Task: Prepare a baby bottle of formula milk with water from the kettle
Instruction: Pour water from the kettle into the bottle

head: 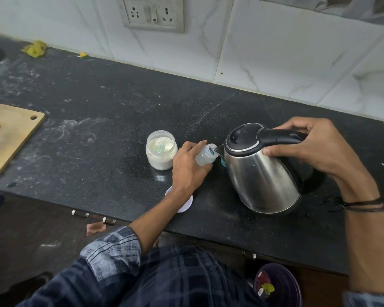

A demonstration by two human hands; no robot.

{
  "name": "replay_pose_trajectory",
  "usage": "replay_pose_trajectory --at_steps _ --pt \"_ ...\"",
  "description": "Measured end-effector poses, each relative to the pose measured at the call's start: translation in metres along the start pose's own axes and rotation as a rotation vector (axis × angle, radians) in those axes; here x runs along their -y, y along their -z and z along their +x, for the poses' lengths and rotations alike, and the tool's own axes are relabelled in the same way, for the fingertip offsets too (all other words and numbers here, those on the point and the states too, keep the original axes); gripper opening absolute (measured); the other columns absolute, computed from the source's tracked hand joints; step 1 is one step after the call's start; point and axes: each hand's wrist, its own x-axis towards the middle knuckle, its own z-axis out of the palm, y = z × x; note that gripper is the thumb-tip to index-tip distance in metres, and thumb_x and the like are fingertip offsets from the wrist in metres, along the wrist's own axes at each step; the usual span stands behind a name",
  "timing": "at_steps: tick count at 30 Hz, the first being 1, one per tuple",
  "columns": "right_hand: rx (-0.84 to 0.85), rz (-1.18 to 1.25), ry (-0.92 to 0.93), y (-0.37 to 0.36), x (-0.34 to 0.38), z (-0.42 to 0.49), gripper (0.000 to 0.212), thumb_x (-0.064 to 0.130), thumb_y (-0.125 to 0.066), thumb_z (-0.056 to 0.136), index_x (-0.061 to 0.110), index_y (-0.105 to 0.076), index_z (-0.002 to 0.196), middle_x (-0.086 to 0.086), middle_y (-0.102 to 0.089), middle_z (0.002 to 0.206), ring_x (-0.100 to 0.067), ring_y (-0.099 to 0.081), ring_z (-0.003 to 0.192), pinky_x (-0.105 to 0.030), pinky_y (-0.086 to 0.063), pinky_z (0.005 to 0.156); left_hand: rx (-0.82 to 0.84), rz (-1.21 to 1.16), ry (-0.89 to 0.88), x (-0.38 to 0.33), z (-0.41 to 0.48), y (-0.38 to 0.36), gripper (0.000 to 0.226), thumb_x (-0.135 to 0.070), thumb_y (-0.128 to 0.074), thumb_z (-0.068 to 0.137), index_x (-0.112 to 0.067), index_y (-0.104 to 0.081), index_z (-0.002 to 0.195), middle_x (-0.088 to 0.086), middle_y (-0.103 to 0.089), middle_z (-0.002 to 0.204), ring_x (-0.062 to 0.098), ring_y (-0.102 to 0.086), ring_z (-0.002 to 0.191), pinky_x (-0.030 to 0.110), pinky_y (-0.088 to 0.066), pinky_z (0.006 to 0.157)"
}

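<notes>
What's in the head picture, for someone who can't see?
A person tilts a kettle with the right hand, its spout at the mouth of a bottle held in the left hand. An open powder jar stands on the counter.

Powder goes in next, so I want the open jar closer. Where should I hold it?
Best round the side wall of the jar, below the rim, coming from its left: the mouth is open over powder, and the left hand crowds its right.

We see the steel kettle (pixel 262 171), black lid shut, tipped with its spout at the open mouth of the clear baby bottle (pixel 205 155), tilted just left of the kettle; farther left stands the open formula jar (pixel 161 151), upright
</notes>
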Motion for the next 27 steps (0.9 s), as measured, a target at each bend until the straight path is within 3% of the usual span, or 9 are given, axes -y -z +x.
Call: replay_pose_trajectory --at_steps 10,21,24,27 --pt "-0.003 -0.007 -0.004 -0.001 0.003 0.001 0.056 0.061 -0.093 0.044 0.035 -0.08 0.092 0.012 -0.079 0.086 0.0 -0.068 0.073 -0.03 -0.051 0.076 0.008 0.004 0.015 0.001 0.0 0.0 0.062 -0.018 -0.087 0.078 -0.02 -0.068 0.138 -0.01 -0.054 0.109 0.01 -0.056 0.099 0.021 -0.043 0.09" --pt "-0.01 -0.009 0.018 0.002 -0.003 0.001 0.065 0.067 -0.095 0.042 0.033 -0.081 0.095 0.007 -0.08 0.091 -0.022 -0.076 0.088 -0.046 -0.058 0.089 0.019 -0.021 0.034 -0.002 0.002 0.002 0.064 -0.018 -0.088 0.078 -0.021 -0.067 0.138 -0.011 -0.054 0.108 0.008 -0.055 0.099 0.025 -0.046 0.091" --pt "-0.013 0.015 0.034 0.004 -0.007 -0.001 0.064 0.066 -0.094 0.042 0.033 -0.08 0.095 0.006 -0.08 0.091 -0.022 -0.076 0.087 -0.041 -0.057 0.086 0.034 -0.03 0.045 -0.003 0.004 0.001 0.065 -0.019 -0.088 0.077 -0.022 -0.067 0.139 -0.01 -0.054 0.109 0.012 -0.059 0.102 0.027 -0.047 0.092" --pt "-0.008 0.031 0.04 0.007 -0.012 -0.004 0.06 0.063 -0.097 0.046 0.033 -0.08 0.095 0.008 -0.08 0.091 -0.01 -0.073 0.08 -0.029 -0.055 0.077 0.035 -0.044 0.05 -0.003 0.004 0.0 0.065 -0.02 -0.089 0.076 -0.022 -0.068 0.138 -0.01 -0.055 0.108 0.01 -0.058 0.1 0.023 -0.045 0.092"
